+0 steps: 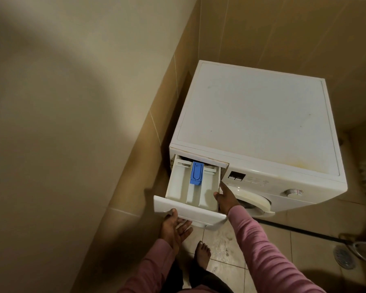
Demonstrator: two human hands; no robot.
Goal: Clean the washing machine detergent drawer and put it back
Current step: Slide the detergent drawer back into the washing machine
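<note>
The washing machine (pixel 256 123) fills the view from one to four o'clock, in a tiled corner. Its drawer (pixel 188 210) sticks most of the way out of the slot at the machine's seven o'clock corner, back end still inside. The left hand (pixel 174 228) is spread palm-up under the front panel, thumb on its edge. The right hand (pixel 224 197) lies on the drawer's three o'clock wall, thumb on the rim, forefinger straight; whether it clamps I cannot tell. A blue insert (pixel 197 173) sits in the middle compartment. Likely removal or refitting; either way, the next move needs a level, straight slide.
</note>
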